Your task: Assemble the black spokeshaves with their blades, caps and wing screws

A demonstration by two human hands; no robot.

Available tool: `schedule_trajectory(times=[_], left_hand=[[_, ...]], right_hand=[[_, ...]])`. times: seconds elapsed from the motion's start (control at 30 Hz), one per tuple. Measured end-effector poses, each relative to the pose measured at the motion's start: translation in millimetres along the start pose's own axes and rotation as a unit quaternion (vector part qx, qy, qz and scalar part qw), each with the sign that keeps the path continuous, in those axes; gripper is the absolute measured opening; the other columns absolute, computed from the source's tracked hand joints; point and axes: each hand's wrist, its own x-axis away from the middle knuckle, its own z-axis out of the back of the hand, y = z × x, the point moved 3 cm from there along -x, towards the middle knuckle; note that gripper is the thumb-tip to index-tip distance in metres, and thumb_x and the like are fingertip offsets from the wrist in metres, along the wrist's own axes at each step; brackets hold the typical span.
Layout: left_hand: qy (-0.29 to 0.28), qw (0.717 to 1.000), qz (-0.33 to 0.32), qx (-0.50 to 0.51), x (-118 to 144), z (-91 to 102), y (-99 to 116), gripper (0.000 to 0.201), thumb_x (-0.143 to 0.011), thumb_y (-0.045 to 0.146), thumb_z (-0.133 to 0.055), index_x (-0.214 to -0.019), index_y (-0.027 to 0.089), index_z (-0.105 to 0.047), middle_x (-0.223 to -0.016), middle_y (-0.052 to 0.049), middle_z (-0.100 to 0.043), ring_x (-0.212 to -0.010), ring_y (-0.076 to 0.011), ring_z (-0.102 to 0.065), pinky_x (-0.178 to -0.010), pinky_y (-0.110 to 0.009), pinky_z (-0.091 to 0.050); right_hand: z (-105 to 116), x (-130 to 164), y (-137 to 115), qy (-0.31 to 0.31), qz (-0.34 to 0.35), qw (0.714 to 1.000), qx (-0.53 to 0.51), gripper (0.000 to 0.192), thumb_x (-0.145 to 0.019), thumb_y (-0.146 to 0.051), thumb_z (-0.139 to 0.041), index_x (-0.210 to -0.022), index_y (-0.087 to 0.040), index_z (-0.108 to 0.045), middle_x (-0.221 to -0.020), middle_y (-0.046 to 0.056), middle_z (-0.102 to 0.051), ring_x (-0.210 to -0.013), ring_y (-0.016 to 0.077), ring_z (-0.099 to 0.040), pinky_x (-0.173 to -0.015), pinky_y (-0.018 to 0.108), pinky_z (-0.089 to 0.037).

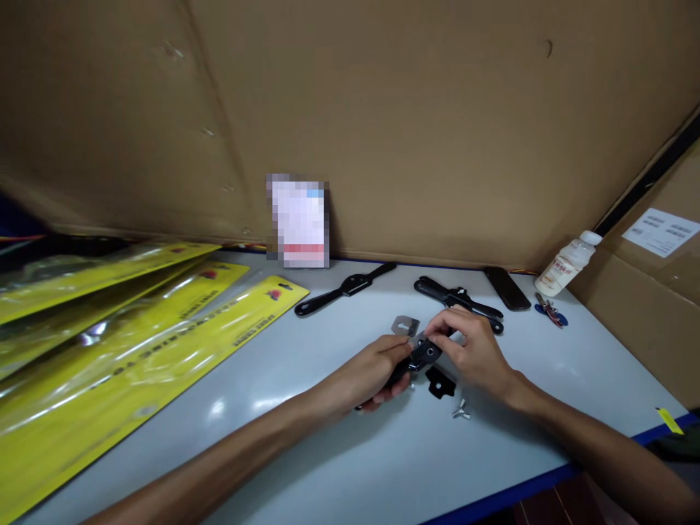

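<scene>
A black spokeshave [424,354] is tilted between my hands, just above the table. My left hand [377,368] is wrapped around one of its handles. Fingertips of my right hand [464,343] are pinched together at the spokeshave's middle; whatever small part they hold is hidden. Beside them lies a flat grey metal blade [402,325] with a slot. Closer to me are a black cap plate [440,383] and silver wing screws [461,410]. Another black spokeshave [350,285] rests farther back, and more spokeshaves [448,293] are stacked behind my right hand.
Yellow blister-pack cards [180,350] fan across the left side. Along the back stand a blurred-out upright card [300,226], a dark phone [507,288], a white bottle [569,262] and keys [550,311]. Cardboard walls [415,131] enclose the table [262,452].
</scene>
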Motion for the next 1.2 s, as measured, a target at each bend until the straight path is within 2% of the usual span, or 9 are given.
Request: schedule_trajectory(times=[0.17, 0.33, 0.47, 0.63, 0.83, 0.9, 1.0, 1.13, 1.2], left_hand=[[0.007, 1.0, 0.011, 0.003, 0.2, -0.2, 0.0, 0.023, -0.094, 0.038, -0.035, -0.079, 0.023, -0.043, -0.053, 0.008, -0.046, -0.037, -0.0068, -0.028, -0.031, -0.016, -0.018], [-0.009, 1.0, -0.009, 0.026, -4.0, 1.2, -5.8, 0.025, -0.093, 0.041, -0.038, -0.076, 0.023, -0.042, -0.053, 0.008, -0.046, -0.037, -0.0069, -0.027, -0.031, -0.017, -0.017], [-0.01, 0.999, -0.016, 0.03, -6.9, 2.7, -8.8, 0.026, -0.09, 0.046, -0.044, -0.077, 0.023, -0.044, -0.054, 0.008, -0.047, -0.037, -0.0068, -0.028, -0.031, -0.017, -0.017], [-0.006, 1.0, -0.005, 0.022, -5.6, 2.6, -7.8, 0.026, -0.089, 0.047, -0.044, -0.078, 0.024, -0.044, -0.053, 0.008, -0.047, -0.037, -0.0073, -0.029, -0.031, -0.018, -0.017], [0.004, 0.998, -0.008, 0.062, -2.8, 2.8, -5.3, 0.026, -0.088, 0.046, -0.047, -0.075, 0.024, -0.042, -0.05, 0.009, -0.045, -0.037, -0.0067, -0.025, -0.033, -0.018, -0.013], [0.024, 0.995, -0.014, 0.096, -3.2, 4.6, -4.9, 0.024, -0.091, 0.042, -0.045, -0.075, 0.024, -0.042, -0.051, 0.008, -0.044, -0.037, -0.0066, -0.024, -0.033, -0.019, -0.013], [0.077, 0.983, -0.028, 0.165, -3.9, 9.4, -4.0, 0.022, -0.093, 0.034, -0.04, -0.074, 0.023, -0.041, -0.051, 0.008, -0.042, -0.038, -0.0062, -0.022, -0.034, -0.019, -0.012], [0.105, 0.971, -0.028, 0.214, -4.0, 13.2, -4.5, 0.018, -0.091, 0.029, -0.043, -0.074, 0.023, -0.041, -0.052, 0.007, -0.042, -0.039, -0.0057, -0.022, -0.036, -0.02, -0.011], [0.103, 0.971, -0.028, 0.212, -3.8, 13.2, -5.0, 0.018, -0.089, 0.031, -0.046, -0.074, 0.023, -0.041, -0.052, 0.006, -0.042, -0.039, -0.0056, -0.022, -0.036, -0.02, -0.011]], right_hand=[[10.3, -3.0, 1.9, 0.009, -0.029, 0.999, -0.015, 0.014, -0.084, -0.012, -0.053, -0.076, -0.021, -0.059, -0.075, 0.0, -0.061, -0.07, 0.0148, -0.053, -0.067, 0.031, -0.041], [18.0, -5.4, 6.9, 0.012, -0.062, 0.997, -0.035, 0.007, -0.085, -0.018, -0.053, -0.081, -0.021, -0.057, -0.075, -0.001, -0.059, -0.069, 0.0143, -0.053, -0.064, 0.029, -0.04], [9.1, -2.8, 3.6, -0.01, -0.03, 0.999, 0.005, 0.011, -0.084, -0.013, -0.052, -0.078, -0.021, -0.055, -0.076, 0.0, -0.06, -0.073, 0.0156, -0.054, -0.07, 0.032, -0.041], [5.6, -0.3, 0.6, -0.007, -0.004, 0.999, 0.041, 0.014, -0.087, -0.012, -0.047, -0.081, -0.022, -0.054, -0.082, 0.001, -0.061, -0.078, 0.0169, -0.055, -0.074, 0.033, -0.042], [33.9, -8.9, 11.0, 0.024, -0.062, 0.998, -0.013, 0.008, -0.087, -0.017, -0.049, -0.09, -0.021, -0.055, -0.084, 0.001, -0.06, -0.077, 0.016, -0.055, -0.073, 0.031, -0.042], [45.5, -13.2, 18.8, -0.002, -0.077, 0.997, -0.019, 0.007, -0.086, -0.018, -0.049, -0.089, -0.021, -0.056, -0.081, 0.001, -0.059, -0.075, 0.0157, -0.054, -0.071, 0.03, -0.042], [52.7, -16.7, 34.0, -0.079, -0.105, 0.991, 0.041, 0.009, -0.084, -0.014, -0.049, -0.083, -0.02, -0.056, -0.077, 0.001, -0.06, -0.073, 0.0153, -0.053, -0.067, 0.029, -0.039], [38.4, -12.8, 54.0, -0.143, -0.161, 0.97, 0.117, 0.016, -0.083, -0.007, -0.046, -0.082, -0.02, -0.055, -0.07, -0.001, -0.056, -0.064, 0.0136, -0.052, -0.062, 0.027, -0.036], [28.1, -9.2, 58.8, -0.151, -0.159, 0.965, 0.144, 0.02, -0.083, -0.004, -0.043, -0.086, -0.02, -0.056, -0.071, 0.0, -0.057, -0.064, 0.0141, -0.053, -0.061, 0.027, -0.035]])
